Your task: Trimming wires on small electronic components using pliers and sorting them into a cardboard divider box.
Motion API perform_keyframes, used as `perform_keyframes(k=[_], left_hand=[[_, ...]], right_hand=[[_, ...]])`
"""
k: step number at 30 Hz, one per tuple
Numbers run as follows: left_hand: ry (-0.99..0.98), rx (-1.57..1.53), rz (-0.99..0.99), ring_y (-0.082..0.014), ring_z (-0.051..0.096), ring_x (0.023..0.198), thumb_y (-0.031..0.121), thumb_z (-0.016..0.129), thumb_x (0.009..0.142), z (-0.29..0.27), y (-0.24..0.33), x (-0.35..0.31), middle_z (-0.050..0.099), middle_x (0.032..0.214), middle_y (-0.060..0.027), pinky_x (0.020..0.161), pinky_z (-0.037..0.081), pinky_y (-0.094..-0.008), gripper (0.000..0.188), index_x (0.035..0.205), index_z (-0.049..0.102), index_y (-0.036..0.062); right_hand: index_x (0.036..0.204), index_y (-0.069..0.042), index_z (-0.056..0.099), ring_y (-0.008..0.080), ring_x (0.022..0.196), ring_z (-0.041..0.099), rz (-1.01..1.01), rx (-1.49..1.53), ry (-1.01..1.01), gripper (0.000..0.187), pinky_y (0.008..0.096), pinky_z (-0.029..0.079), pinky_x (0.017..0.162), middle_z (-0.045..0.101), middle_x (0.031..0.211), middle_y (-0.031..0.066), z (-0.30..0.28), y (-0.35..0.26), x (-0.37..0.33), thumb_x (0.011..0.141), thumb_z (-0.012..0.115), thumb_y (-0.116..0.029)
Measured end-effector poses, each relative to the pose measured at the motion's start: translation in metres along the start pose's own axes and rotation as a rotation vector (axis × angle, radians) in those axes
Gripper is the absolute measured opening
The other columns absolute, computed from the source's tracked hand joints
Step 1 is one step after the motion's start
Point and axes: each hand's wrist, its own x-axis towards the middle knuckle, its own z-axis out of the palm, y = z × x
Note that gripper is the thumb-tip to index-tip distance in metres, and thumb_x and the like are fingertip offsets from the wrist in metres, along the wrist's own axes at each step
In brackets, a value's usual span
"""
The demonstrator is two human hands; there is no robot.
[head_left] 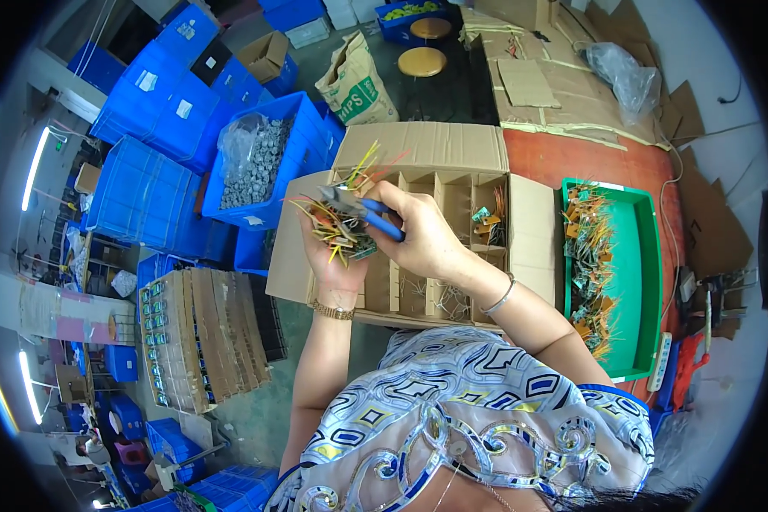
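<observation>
My left hand (337,271) is closed around a bunch of small wired circuit boards (337,232), their yellow, orange and red wires sticking out. In my right hand (422,230) are blue-handled cutting pliers (382,218), their metal jaws at the wires of the bunch. Both hands are above an open cardboard box (422,141) split into compartments by cardboard dividers. One compartment at the right holds a few wired boards (488,220). Thin wire bits (450,299) lie in the near compartments. The jaw tips are partly hidden among the wires.
A green tray (638,282) with a row of wired boards stands right of the box. Blue bins (303,162), one filled with grey parts, stand left. Cardboard layers (222,341) are stacked at lower left. Beyond the box are a paper sack (357,85) and round stools (421,61).
</observation>
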Motion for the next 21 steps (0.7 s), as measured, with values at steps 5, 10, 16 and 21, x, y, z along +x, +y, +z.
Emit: perform_keyframes(k=[5,10,16,21], left_hand=[[-0.12,0.15,0.114,-0.0195,0.056,0.106,0.064,0.032,0.091,0.008,-0.003,0.0,0.059,0.116,-0.0065,0.089,0.047,-0.0352,0.066,0.124,0.05,0.0096],[-0.073,0.045,0.028,-0.0198,0.06,0.1,0.066,0.038,0.088,0.009,-0.01,-0.006,0.062,0.11,-0.006,0.089,0.048,-0.0351,0.069,0.123,0.052,0.0085],[-0.237,-0.094,-0.155,-0.0232,0.057,0.097,0.056,0.041,0.092,-0.039,-0.018,0.003,0.059,0.115,-0.0101,0.069,0.053,-0.0337,0.057,0.122,0.052,0.009],[-0.284,-0.502,-0.375,-0.0178,0.049,0.076,0.046,0.051,0.09,-0.061,-0.016,-0.005,0.053,0.106,-0.0124,0.047,0.045,-0.0229,0.05,0.117,0.051,0.0044]], right_hand=[[0.089,-0.003,0.054,0.0168,0.056,0.056,-0.011,-0.004,0.095,0.02,0.0291,0.044,0.054,0.059,0.066,0.0081,0.008,0.014,0.002,0.075,0.069,-0.001],[0.092,-0.004,0.052,0.0174,0.055,0.052,-0.034,0.001,0.199,0.023,0.0294,0.043,0.053,0.053,0.07,0.0092,0.021,0.022,-0.007,0.076,0.067,0.0],[0.093,-0.002,0.049,0.0209,0.07,0.061,0.055,0.283,0.488,0.021,0.0297,0.048,0.061,0.057,0.078,0.0107,0.052,0.041,-0.037,0.078,0.06,0.006],[0.09,-0.004,0.046,0.0089,0.067,0.051,0.264,0.479,0.673,0.021,0.0249,0.045,0.059,0.053,0.078,0.0053,0.014,0.072,-0.044,0.08,0.063,0.004]])
